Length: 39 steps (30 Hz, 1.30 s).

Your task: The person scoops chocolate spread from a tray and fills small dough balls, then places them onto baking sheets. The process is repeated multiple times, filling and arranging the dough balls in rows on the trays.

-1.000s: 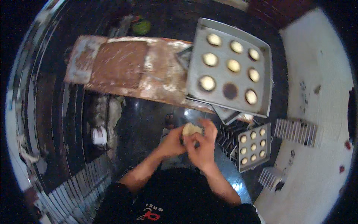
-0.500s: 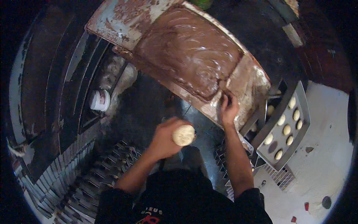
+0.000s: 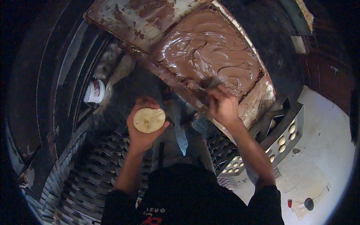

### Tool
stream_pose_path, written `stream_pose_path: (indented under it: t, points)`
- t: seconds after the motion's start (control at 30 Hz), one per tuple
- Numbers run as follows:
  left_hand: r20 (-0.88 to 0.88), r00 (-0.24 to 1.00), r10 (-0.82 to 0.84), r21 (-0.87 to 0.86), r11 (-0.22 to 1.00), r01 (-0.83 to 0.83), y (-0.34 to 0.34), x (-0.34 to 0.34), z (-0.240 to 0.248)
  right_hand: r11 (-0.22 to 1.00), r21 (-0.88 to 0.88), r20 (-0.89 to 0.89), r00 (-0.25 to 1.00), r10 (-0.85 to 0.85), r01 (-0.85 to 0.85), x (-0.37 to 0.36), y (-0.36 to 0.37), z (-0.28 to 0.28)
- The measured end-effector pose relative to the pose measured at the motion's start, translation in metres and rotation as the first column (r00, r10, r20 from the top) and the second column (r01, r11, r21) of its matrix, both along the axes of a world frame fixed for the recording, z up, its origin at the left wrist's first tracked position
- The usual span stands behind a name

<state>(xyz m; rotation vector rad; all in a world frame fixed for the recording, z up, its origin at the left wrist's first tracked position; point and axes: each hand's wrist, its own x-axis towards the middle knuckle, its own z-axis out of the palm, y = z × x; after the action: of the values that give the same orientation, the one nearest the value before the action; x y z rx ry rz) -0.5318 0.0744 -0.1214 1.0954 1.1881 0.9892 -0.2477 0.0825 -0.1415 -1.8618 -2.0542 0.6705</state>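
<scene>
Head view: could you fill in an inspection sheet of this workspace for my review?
Surface: table, stained and worn.
Job's things: bun, pale flat face showing; spread, brown, glossy and swirled, across much of the table.
Clutter: white tub at the left.
Grips: left grip holds the bun; right grip is at the spread's near edge, a dark thing by its fingers too blurred to name.
Cables: nothing seen.
Surroundings: tray of small buns right; rack lower left; pale wall right.
</scene>
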Motion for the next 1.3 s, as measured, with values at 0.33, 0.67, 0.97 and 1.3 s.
stream_pose_path:
  t: [0.33,0.67,0.97,1.3]
  points:
    - [0.010,1.000,0.028,-0.162,0.986,-0.026,0.011,0.021,0.022,0.951,-0.282,-0.692,0.659,-0.294,0.129,-0.045,0.001,0.067]
    - [0.166,0.985,-0.035,-0.048,0.998,0.044,0.025,0.048,0.076,0.896,0.443,-0.244,0.966,0.083,0.035,-0.029,-0.038,0.087]
    - [-0.113,0.957,-0.269,0.254,0.923,0.289,0.020,0.044,0.054,0.915,0.403,-0.147,0.986,0.074,-0.009,0.000,-0.068,0.053]
    - [0.145,0.943,-0.298,0.166,0.947,0.274,-0.023,0.084,0.075,0.612,0.182,-0.495,0.609,-0.620,0.770,0.062,-0.132,-0.058]
